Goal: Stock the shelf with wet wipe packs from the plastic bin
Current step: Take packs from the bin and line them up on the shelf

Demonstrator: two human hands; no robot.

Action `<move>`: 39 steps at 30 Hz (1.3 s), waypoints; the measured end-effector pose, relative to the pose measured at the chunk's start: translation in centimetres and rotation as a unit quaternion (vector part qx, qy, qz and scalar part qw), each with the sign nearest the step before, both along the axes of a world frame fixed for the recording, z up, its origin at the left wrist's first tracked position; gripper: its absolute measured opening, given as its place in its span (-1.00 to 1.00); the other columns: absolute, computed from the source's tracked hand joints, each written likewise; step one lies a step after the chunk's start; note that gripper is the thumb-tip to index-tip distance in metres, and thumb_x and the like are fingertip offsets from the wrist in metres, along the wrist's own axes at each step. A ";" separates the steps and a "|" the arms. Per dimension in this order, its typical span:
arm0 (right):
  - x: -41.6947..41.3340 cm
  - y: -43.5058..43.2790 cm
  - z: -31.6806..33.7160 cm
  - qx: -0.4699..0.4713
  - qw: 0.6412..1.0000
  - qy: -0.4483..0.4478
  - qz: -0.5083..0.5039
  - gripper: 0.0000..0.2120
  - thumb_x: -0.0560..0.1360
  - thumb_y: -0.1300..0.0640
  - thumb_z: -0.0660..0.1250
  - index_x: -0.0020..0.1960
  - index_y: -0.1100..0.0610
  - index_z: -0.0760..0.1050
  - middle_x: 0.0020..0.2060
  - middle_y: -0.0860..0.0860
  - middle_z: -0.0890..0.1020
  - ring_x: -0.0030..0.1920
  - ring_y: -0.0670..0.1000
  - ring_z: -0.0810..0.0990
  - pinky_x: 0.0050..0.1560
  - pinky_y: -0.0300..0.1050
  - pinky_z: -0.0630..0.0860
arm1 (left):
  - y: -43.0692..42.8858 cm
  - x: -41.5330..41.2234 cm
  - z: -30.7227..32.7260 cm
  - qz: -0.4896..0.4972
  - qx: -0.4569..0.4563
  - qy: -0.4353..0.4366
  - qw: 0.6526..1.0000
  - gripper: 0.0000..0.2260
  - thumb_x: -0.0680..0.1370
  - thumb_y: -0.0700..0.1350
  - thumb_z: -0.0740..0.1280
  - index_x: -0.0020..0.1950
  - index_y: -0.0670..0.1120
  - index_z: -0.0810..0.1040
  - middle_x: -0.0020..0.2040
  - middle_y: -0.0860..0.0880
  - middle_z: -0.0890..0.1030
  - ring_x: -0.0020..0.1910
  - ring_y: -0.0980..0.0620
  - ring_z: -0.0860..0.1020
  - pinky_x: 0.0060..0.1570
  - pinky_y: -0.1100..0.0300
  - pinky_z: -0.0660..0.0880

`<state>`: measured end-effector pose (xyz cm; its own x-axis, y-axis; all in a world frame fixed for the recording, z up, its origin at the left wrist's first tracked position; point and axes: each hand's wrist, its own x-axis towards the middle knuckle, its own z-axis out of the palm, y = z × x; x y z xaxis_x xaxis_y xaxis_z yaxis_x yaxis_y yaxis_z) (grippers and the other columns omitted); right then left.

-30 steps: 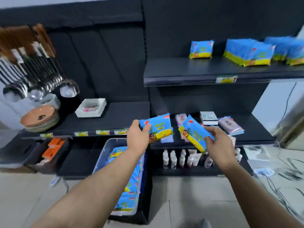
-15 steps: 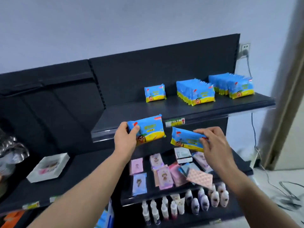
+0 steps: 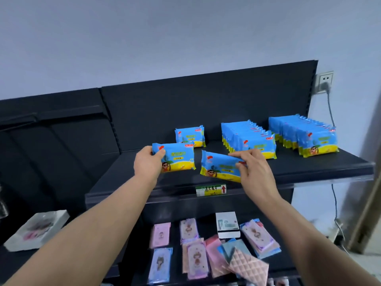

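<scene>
Blue rows [image 3: 249,141] and a lone pack [image 3: 190,136] already sit on the shelf [image 3: 309,168], with the left hand [image 3: 147,163] pinching a level pack [image 3: 178,156] in its grip and the right hand [image 3: 254,172] a tilted pack [image 3: 218,167], both unplaced.

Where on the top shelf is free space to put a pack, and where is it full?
The top shelf is bare left of the single pack, out to its left end, and along the front edge. A narrow gap separates the single pack from the middle row. The right half is crowded: the middle row and right row stand tightly packed.
</scene>
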<state>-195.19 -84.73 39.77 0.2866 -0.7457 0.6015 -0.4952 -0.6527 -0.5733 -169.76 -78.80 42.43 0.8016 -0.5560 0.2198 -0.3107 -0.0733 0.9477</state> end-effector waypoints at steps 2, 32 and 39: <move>1.2 -1.9 0.0 0.000 1.000 0.013 -0.002 -0.72 0.58 0.25 0.22 0.20 -0.01 0.53 0.01 -0.08 0.40 0.02 -0.08 0.44 -0.02 -0.29 0.34 | -2.5 1.2 0.0 -0.010 0.004 0.006 1.000 -0.89 0.56 -0.02 0.34 -0.04 -0.06 0.55 -0.08 -0.01 0.64 -0.11 0.02 0.64 -0.09 -0.01 0.63; 19.8 -19.9 0.3 0.051 0.988 0.143 0.009 -0.69 0.56 0.23 0.26 0.22 -0.04 0.56 0.11 0.00 0.49 0.15 0.00 0.42 0.17 -0.16 0.42 | -21.2 11.6 -4.6 -0.078 -0.012 0.096 0.992 -0.65 0.49 0.17 0.35 0.03 -0.10 0.52 -0.05 0.03 0.59 -0.09 0.07 0.57 0.01 0.02 0.57; 22.2 -20.0 -1.7 0.072 0.989 0.034 -0.128 -0.28 0.44 0.10 0.45 0.48 0.10 0.15 0.33 0.08 0.28 0.31 0.08 0.33 0.28 -0.02 0.40 | -20.4 9.9 -5.4 -0.114 0.130 -0.079 0.982 -0.34 0.29 0.04 0.59 0.25 -0.07 0.32 0.18 0.03 0.41 0.07 0.02 0.51 -0.06 0.13 0.45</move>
<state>-172.94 -104.71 38.10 0.1131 -0.8757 0.4695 -0.6748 -0.4145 -0.6106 -159.89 -99.20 37.00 0.6167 -0.7711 0.1585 -0.4890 -0.2174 0.8448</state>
